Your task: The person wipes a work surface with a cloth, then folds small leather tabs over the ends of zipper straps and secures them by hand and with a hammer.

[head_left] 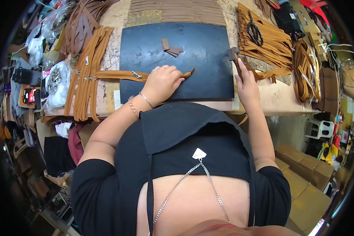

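My left hand (162, 83) is closed on a brown zipper strip (120, 74) over the black board (208, 51). The strip's end sticks out to the right of my fingers, and a metal slider sits on it left of my hand. At the board's right edge, my right hand (247, 84) is closed around the handle of a hammer (234, 55), whose head points away from me. Small dark brown pieces (174, 50) lie together on the board, above my left hand.
Brown zipper strips (84, 94) lie left of the board, with brown straps (80, 27) behind. To the right are more strips (263, 43) with black scissors (255, 33) on them, and a coiled bundle (305, 72). Flat brown pieces (192, 11) lie beyond the board.
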A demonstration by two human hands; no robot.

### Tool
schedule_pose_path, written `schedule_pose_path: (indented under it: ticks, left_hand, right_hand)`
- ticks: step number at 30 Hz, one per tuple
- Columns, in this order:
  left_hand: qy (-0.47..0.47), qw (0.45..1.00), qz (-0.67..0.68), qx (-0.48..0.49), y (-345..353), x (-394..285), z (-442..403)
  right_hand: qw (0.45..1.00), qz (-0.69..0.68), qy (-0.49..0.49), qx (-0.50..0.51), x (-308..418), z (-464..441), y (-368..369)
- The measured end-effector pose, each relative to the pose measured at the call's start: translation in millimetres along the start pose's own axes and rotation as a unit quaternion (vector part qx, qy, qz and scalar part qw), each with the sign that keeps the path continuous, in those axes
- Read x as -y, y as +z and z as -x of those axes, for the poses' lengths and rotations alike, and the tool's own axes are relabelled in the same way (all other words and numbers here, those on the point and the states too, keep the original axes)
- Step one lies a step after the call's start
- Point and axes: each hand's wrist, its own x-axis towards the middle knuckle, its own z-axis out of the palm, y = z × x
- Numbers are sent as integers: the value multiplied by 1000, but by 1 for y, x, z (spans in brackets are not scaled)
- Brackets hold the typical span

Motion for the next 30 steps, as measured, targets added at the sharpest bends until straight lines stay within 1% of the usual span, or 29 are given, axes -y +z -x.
schedule_pose_path:
  ticks: [1, 2, 3, 4, 5, 6, 7, 8, 9, 10, 12, 14, 15, 16, 17, 18, 19, 20, 21, 22, 23, 24, 25, 26, 27, 28, 29, 30]
  left_hand:
    - [-7, 999, 28, 18, -8, -1, 1]
    - [-11, 1000, 24, 16, -16, -3, 2]
    - [-20, 996, 80, 35, -23, -5, 3]
    - [-28, 989, 136, 54, -30, -7, 2]
    - [-18, 987, 151, 52, -37, -8, 1]
    - [-20, 987, 149, 50, -42, -10, 1]
    - [-17, 986, 155, 54, -47, -12, 1]
    - [-13, 985, 162, 60, -52, -14, 2]
    - [-14, 985, 161, 61, -61, -16, 3]
    - [-15, 984, 163, 69, -74, -18, 6]
    - [-18, 984, 164, 74, -98, -12, 13]
    - [-43, 967, 201, 147, -128, 7, 28]
    - [-139, 935, 288, 157, -154, 6, 35]
    - [-233, 885, 369, 165, -183, 0, 45]
    - [-263, 852, 448, 61, -203, -7, 61]
    - [-288, 804, 519, -43, -219, -9, 72]
    - [-255, 802, 534, -86, -234, 0, 75]
    - [-222, 797, 546, -131, -242, 8, 77]
    - [-223, 796, 547, -133, -241, 18, 74]
    - [-269, 816, 487, -159, -236, 34, 66]
    - [-313, 830, 422, -185, -229, 51, 56]
    - [-352, 820, 407, -195, -213, 64, 43]
    - [-317, 853, 357, -210, -184, 93, 33]
    - [-291, 869, 382, -125, -155, 156, 40]
    - [-331, 886, 299, -126, -129, 167, 34]
    - [-381, 897, 218, -53, -107, 197, 35]
    - [-379, 921, 25, -84, -92, 226, 37]
    - [-362, 910, -170, -110, -91, 229, 32]
  right_hand:
    - [999, 21, -11, -32, -10, -6, 9]
    - [999, 18, -17, -31, -12, -10, 20]
    - [983, 83, -107, -126, -5, -13, 24]
    - [945, 146, -193, -218, 1, -17, 24]
    - [950, 81, -233, -189, 10, -18, 25]
    - [954, -13, -278, -115, 33, -18, 20]
    - [939, -143, -309, -36, 52, -18, 26]
    - [915, -238, -326, 19, 75, -14, 30]
    - [892, -338, -273, 122, 86, -14, 35]
    - [849, -429, -214, 221, 93, -16, 38]
    - [844, -436, -225, 216, 100, -24, 40]
    - [838, -444, -235, 211, 104, -28, 38]
    - [859, -419, -238, 172, 106, -29, 37]
    - [877, -395, -239, 134, 106, -28, 37]
    - [876, -396, -238, 135, 103, -29, 42]
    - [900, -341, -244, 117, 93, -31, 51]
    - [921, -284, -248, 100, 85, -32, 59]
    - [921, -284, -248, 102, 79, -34, 67]
    - [920, -242, -302, 64, 73, -36, 73]
    - [913, -200, -356, 27, 72, -38, 76]
    - [912, -200, -358, 28, 73, -39, 77]
    - [915, -190, -354, 26, 76, -38, 78]
    - [919, -181, -349, 23, 77, -37, 78]
    - [919, -181, -348, 20, 77, -36, 78]
    - [919, -176, -353, 17, 77, -35, 79]
    - [918, -171, -358, 13, 76, -35, 79]
    - [918, -170, -358, 10, 75, -36, 79]
    - [919, -169, -357, 7, 75, -35, 80]
